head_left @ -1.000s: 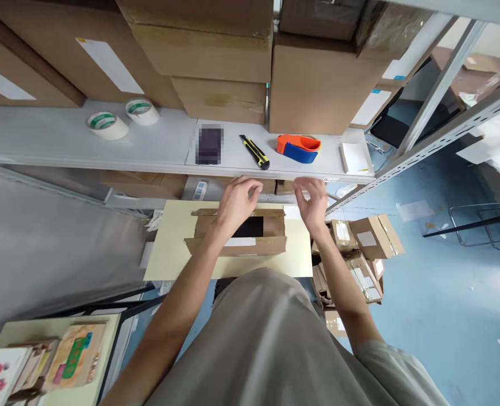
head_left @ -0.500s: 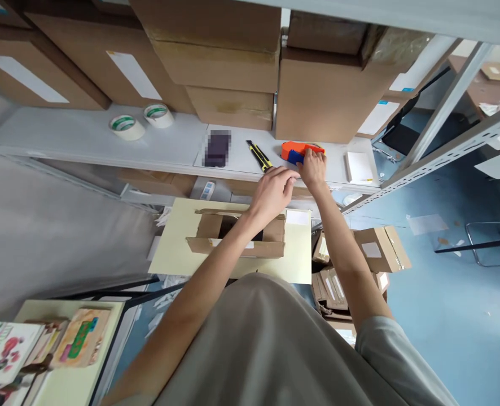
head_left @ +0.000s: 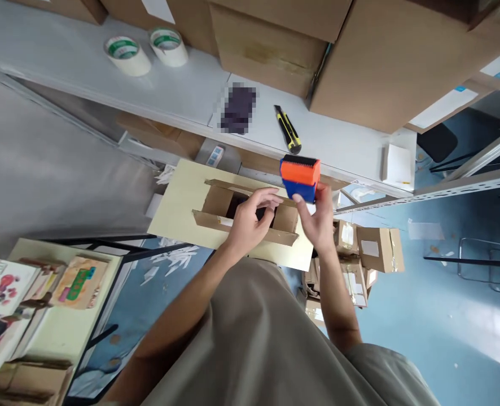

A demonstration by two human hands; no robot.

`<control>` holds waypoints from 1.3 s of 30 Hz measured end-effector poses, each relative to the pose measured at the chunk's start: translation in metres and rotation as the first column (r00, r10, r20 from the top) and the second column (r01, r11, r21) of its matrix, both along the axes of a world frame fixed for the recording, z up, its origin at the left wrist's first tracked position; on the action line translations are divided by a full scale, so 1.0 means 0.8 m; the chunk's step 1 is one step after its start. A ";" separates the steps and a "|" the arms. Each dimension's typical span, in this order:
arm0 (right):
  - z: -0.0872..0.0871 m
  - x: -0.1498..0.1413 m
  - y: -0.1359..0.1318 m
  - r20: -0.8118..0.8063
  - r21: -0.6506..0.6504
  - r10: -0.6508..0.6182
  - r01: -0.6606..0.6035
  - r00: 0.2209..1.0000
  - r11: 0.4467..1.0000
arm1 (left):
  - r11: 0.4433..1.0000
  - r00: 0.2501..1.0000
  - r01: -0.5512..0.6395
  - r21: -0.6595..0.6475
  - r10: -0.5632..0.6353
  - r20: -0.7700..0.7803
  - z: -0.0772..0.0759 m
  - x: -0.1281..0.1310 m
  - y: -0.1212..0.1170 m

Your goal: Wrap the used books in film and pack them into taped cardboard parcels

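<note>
An orange and blue tape dispenser (head_left: 299, 176) with a dark serrated edge is gripped in my right hand (head_left: 319, 221), raised in front of the shelf. My left hand (head_left: 253, 219) hovers over the open cardboard box (head_left: 286, 217), its fingers curved and apart, holding nothing. Inside the box lies something dark, partly covered by my left hand. The box rests on a pale yellow board (head_left: 176, 197), its long flaps standing up. A yellow and black utility knife (head_left: 288, 129) lies on the shelf just beyond the dispenser.
On the grey shelf (head_left: 76, 62) are two tape rolls (head_left: 127, 56), a pixelated dark item (head_left: 238, 109) and a white paper stack (head_left: 398, 164). Large cartons (head_left: 271, 51) line its back. Small boxes (head_left: 379, 248) are piled at right; books (head_left: 78, 282) lie at lower left.
My right hand has lifted the tape dispenser off the shelf and brought it back toward me. My left hand has drawn back over the box. The view has tilted down and shifted.
</note>
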State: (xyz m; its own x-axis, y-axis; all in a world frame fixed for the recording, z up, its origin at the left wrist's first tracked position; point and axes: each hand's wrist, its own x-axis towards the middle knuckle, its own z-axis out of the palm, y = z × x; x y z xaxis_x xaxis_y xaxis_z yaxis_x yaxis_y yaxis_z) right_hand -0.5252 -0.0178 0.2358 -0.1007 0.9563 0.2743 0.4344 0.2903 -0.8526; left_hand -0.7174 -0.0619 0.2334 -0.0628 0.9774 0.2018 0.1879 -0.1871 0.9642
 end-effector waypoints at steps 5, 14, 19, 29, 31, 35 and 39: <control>0.023 -0.050 -0.055 -0.114 -0.083 0.053 -0.063 0.992 0.995 | 0.999 0.974 0.022 -0.026 -0.015 0.228 0.009 -0.025 -0.027; 0.037 -0.113 -0.079 0.043 -0.202 0.021 -0.012 0.999 0.979 | 0.987 0.962 0.140 -0.078 -0.117 0.247 0.011 -0.114 -0.050; 0.062 -0.134 -0.077 0.203 -0.308 0.147 -0.079 0.968 0.948 | 0.945 0.855 0.270 -0.185 -0.146 0.498 0.017 -0.203 -0.031; 0.131 -0.203 -0.065 0.453 -0.524 0.420 -0.146 0.787 0.839 | 0.855 0.798 0.445 -0.265 -0.244 0.552 0.025 -0.318 0.005; 0.140 -0.219 -0.065 0.483 -0.545 0.444 -0.137 0.755 0.827 | 0.850 0.781 0.461 -0.256 -0.251 0.572 0.020 -0.328 0.007; 0.152 -0.247 -0.065 0.532 -0.572 0.466 -0.106 0.707 0.814 | 0.818 0.743 0.499 -0.286 -0.234 0.626 0.006 -0.343 0.011; 0.163 -0.271 -0.058 0.571 -0.609 0.479 -0.046 0.667 0.792 | 0.773 0.712 0.535 -0.340 -0.196 0.675 -0.018 -0.345 0.009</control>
